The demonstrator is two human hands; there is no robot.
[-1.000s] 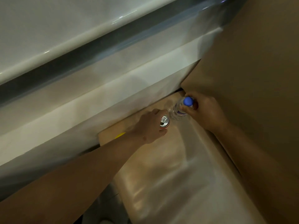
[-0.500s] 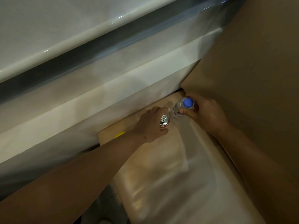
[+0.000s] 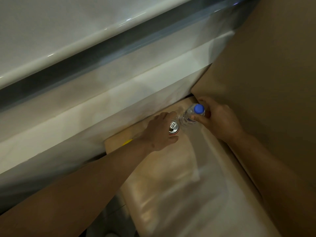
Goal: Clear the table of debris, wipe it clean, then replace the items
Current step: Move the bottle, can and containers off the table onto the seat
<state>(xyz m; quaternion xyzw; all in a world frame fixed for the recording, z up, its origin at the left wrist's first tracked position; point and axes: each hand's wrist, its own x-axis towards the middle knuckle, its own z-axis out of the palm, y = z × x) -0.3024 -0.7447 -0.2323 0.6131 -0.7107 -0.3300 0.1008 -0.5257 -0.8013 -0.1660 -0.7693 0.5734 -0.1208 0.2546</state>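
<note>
A drink can [image 3: 174, 127] with a silver top and a red side stands at the far end of a glossy beige table [image 3: 171, 185]. My left hand [image 3: 159, 132] grips it, fingers curled round its side. Right beside it stands a clear plastic bottle [image 3: 189, 117] with a blue cap [image 3: 199, 108]. My right hand [image 3: 220, 120] holds that bottle near its neck, with the thumb across the front. Both items stand in the far corner, close to the wall.
A white ledge [image 3: 119, 103] and a white surface with a dark band [image 3: 85, 62] run along the left. A tan panel [image 3: 265, 82] closes in the right side. A small yellow thing [image 3: 127, 142] peeks out beside my left wrist.
Both hands have stayed on the can and the bottle with only a slight shift; the bottle's cap sits a little lower and nearer the can.
</note>
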